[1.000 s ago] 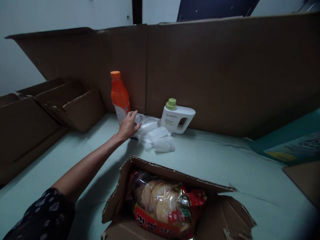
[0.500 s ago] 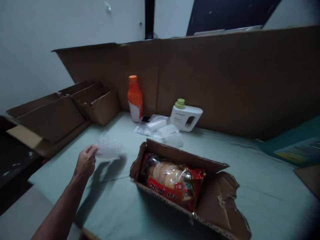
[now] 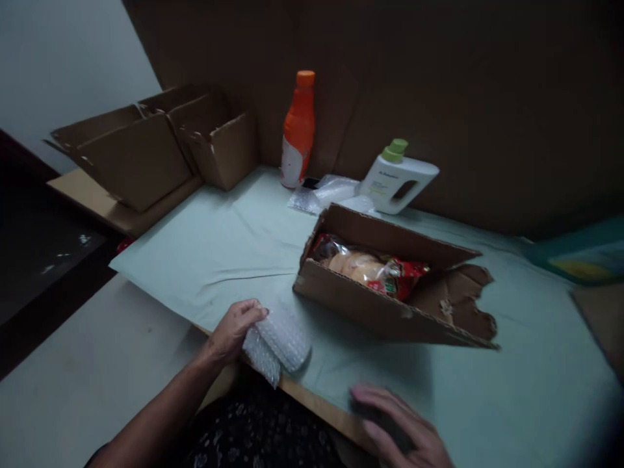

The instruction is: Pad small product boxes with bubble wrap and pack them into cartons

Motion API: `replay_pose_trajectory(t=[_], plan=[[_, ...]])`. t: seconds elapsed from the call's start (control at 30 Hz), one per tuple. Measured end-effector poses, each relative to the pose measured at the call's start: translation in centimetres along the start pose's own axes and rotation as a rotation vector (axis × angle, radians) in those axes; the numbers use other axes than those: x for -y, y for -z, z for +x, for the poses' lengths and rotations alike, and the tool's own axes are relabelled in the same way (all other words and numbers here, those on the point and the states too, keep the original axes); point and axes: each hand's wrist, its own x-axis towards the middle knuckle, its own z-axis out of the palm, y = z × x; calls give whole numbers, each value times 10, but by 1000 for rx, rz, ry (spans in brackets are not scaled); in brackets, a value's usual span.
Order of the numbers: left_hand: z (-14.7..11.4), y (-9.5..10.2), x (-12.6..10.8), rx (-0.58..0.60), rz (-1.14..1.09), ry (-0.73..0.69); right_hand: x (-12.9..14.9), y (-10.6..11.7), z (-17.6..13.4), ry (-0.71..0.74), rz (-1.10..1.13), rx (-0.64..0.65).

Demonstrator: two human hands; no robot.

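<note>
My left hand (image 3: pixel 240 327) pinches a folded piece of bubble wrap (image 3: pixel 285 337) near the front edge of the table. My right hand (image 3: pixel 402 426) is at the bottom, right of the bubble wrap, slightly blurred. Its fingers are stretched out with the thumb apart, and I see nothing held in it. Beyond the hands stands an open cardboard box (image 3: pixel 351 301) with a torn flap on its right end. Inside the box lies a clear and red packet of round, pale biscuit-like pieces (image 3: pixel 358 265).
Behind the box are more bubble wrap (image 3: pixel 336 190), an orange bottle (image 3: pixel 299 127) and a white jug with a green cap (image 3: pixel 402 182). Empty cardboard boxes (image 3: pixel 139 159) stand at the left. A tall cardboard panel (image 3: pixel 463 97) closes off the back.
My left hand has brought the bubble wrap toward the front edge, and the wrap now looks folded. My right hand has come into view. The camera has tilted down.
</note>
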Motion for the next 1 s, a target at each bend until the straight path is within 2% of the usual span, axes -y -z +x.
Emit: replay_pose_trajectory(t=[0.07,0.17,0.3,0.37,0.43,0.5,0.57,0.63,0.7,0.77,0.83,0.87,0.93,1.0], plan=[[1,-16,8,124,23,46,24,-32,13,57,-51,-95],[-3,-31,15,252,-25,49,32,-68,35,5,-144,-189],[-20,-30,18,376,-72,29,22,-86,48,-135,-128,-331],[-27,-28,21,319,31,29,17,-84,49,-185,-76,-379],[-29,-28,25,196,116,43,11,-74,46,-254,-37,-409],[-28,-29,28,107,133,60,2,-59,38,-343,-30,-447],[-26,-30,27,86,132,67,-6,-40,25,-410,-83,-512],[-25,-31,24,71,147,69,-5,-26,10,-393,-187,-604],[-26,-32,19,55,170,69,7,-22,0,-269,-277,-661],[-26,-34,16,63,182,74,26,-30,1,-72,-329,-639],[-27,-36,16,97,181,75,43,-46,14,90,-375,-523],[-28,-36,17,115,181,71,47,-55,22,114,-409,-457],[-29,-37,20,120,195,55,43,-69,38,47,-494,-376],[-30,-36,23,96,237,52,27,-74,46,-70,-555,-372]])
